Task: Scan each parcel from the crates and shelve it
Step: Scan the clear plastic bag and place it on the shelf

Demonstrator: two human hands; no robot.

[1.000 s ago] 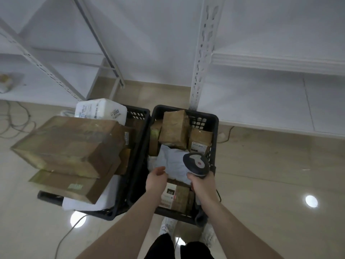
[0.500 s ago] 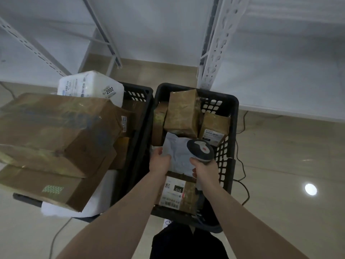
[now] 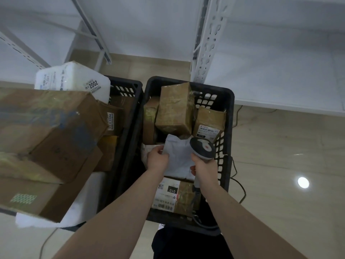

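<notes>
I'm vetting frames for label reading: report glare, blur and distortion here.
Head view: a round ceiling-light glare spot on the glossy beige floor; wide-angle bending of the white perforated shelf upright; the large brown cardboard box at left is smeared; the white barcode label in the black plastic crate stays fairly sharp.

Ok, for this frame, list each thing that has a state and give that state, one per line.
left hand: grips the white mailer bag's edge
right hand: holds the scanner's handle
white mailer bag: crumpled, lying on parcels in the right crate
scanner: head over the bag
right crate: partly full
left crate: overfilled, boxes piled above rim
</notes>
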